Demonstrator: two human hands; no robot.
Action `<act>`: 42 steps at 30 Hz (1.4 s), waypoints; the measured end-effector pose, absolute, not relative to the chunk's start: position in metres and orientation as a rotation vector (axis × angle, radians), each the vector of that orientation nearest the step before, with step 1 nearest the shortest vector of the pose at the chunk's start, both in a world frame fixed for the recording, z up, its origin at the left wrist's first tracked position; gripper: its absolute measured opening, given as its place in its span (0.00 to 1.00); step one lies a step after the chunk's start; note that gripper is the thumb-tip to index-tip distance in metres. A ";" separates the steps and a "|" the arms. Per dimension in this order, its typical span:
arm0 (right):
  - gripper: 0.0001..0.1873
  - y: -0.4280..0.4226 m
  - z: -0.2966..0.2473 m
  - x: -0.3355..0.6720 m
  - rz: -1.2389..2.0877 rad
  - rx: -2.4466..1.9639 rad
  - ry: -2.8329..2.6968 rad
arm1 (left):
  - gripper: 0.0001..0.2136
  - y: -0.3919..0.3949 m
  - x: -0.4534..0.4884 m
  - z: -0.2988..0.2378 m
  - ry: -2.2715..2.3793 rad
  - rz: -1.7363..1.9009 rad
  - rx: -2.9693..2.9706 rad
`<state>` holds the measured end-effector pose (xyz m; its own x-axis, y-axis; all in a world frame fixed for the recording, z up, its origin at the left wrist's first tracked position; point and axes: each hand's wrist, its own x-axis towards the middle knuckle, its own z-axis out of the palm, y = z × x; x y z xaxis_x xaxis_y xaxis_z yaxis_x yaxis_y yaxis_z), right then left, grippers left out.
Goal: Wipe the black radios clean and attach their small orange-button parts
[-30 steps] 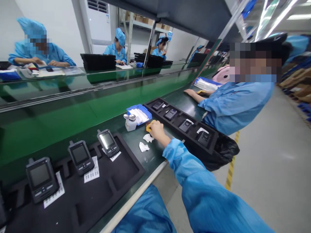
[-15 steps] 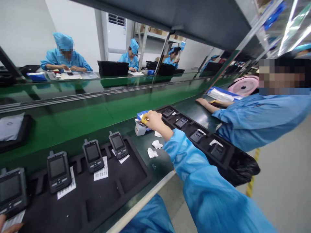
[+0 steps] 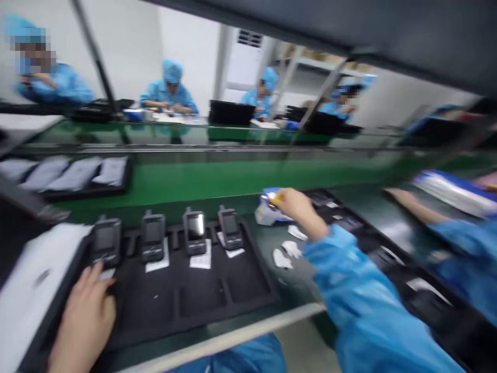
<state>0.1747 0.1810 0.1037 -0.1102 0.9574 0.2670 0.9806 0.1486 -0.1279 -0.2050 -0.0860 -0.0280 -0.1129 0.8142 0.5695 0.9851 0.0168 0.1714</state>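
Note:
My right hand (image 3: 297,207) reaches out over a small white dispenser bottle (image 3: 265,211) and a blue bin (image 3: 274,195), pinching a small yellow thing (image 3: 274,198). My left hand (image 3: 83,321) lies flat, fingers out, on the near left of a black foam tray (image 3: 202,292), just below the leftmost handheld device (image 3: 106,241). Several such devices, among them one with a lit screen (image 3: 194,230), stand in a row in the tray with white label slips under them. The picture is smeared by motion.
Crumpled white wipes (image 3: 286,253) lie on the bench right of the tray. A second black tray with devices (image 3: 361,228) runs to the right, where a co-worker's forearm (image 3: 411,207) rests. A green conveyor (image 3: 194,178) passes behind; a tray of grey pouches (image 3: 73,176) sits on it.
The view has swung left, bringing more of the near tray and my left hand into sight. My right hand stays at the bottle and blue bin with the yellow thing.

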 end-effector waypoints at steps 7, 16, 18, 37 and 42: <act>0.17 0.192 0.130 0.101 -0.271 -1.194 -2.246 | 0.14 -0.090 -0.190 -0.017 -2.201 -0.598 -1.693; 0.06 0.156 0.117 -0.118 0.031 -0.697 -2.828 | 0.16 -0.090 -0.184 -0.024 -2.299 -0.662 -1.692; 0.05 0.151 0.105 -0.152 0.163 -0.581 -2.926 | 0.17 -0.089 -0.184 -0.027 -2.331 -0.670 -1.701; 0.05 0.148 0.064 -0.222 0.826 -0.238 -3.163 | 0.17 -0.085 -0.185 -0.023 -2.322 -0.684 -1.725; 0.07 0.146 0.060 -0.224 0.849 -0.272 -3.125 | 0.17 -0.086 -0.185 -0.023 -2.345 -0.651 -1.731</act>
